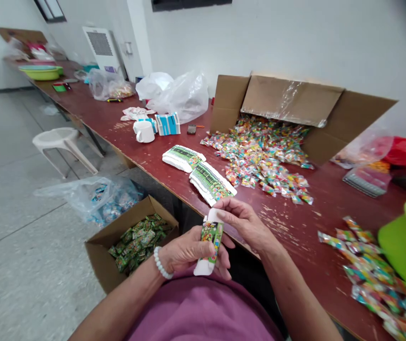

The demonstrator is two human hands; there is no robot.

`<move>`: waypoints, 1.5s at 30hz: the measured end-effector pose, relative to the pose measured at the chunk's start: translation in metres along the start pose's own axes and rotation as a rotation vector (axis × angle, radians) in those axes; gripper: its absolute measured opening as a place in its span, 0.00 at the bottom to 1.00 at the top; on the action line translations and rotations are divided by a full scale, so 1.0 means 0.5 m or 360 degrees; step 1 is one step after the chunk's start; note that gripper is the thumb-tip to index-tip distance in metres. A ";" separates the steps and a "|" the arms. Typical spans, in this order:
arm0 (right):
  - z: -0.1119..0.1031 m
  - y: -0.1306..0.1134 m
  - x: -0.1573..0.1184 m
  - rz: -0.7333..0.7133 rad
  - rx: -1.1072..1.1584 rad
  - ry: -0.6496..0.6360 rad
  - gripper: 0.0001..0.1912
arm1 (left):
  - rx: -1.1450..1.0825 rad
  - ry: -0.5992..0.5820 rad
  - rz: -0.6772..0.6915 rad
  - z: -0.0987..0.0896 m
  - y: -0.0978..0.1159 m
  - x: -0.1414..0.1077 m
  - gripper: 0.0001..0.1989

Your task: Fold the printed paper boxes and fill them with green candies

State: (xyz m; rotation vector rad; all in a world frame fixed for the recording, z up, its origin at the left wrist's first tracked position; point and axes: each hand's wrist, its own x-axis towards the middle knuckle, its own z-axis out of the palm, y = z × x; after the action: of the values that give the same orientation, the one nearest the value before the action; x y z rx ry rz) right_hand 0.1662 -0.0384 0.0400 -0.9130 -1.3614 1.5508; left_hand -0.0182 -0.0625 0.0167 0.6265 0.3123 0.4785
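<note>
The hands, left (193, 248) and right (240, 220), pinch a small green box (211, 237) between them at the near edge of a scuffed red desk (277, 218). Beyond them, candies (259, 151) spill from a carton (288, 99); left, a white stool (58, 139) stands on grey floor (21, 222).

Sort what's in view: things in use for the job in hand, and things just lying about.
Likely in use:
- green carton in left hand and right hand
- stacked green cartons
- wrapped sweets
- green packets in floor box

Likely lying about:
- white mug
- crumpled cloth
- white stool
</note>
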 end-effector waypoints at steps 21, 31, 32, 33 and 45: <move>0.042 0.009 -0.052 -0.0573 -0.1528 0.0225 0.14 | 0.0771 0.0193 0.0062 -0.030 0.026 0.003 0.33; 0.024 -0.020 -0.051 -0.0509 -0.1400 0.0126 0.07 | 0.0829 0.0088 0.0002 -0.022 0.033 0.005 0.38; 0.021 -0.021 -0.050 -0.0487 -0.1374 0.0099 0.07 | 0.0809 0.0078 -0.0010 -0.023 0.032 0.004 0.37; 0.018 -0.021 -0.048 -0.0456 -0.1349 0.0062 0.07 | 0.0778 0.0069 -0.0030 -0.024 0.031 0.004 0.36; -0.007 -0.033 -0.045 -0.0143 -0.1165 -0.0308 0.06 | 0.0643 0.0065 -0.0212 -0.031 0.032 0.025 0.32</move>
State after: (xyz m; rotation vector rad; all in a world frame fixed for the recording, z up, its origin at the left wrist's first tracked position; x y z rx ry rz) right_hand 0.1800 -0.0574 0.0555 -1.1197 -2.1436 1.0866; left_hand -0.0193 -0.0372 0.0133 0.9823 0.4924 0.3010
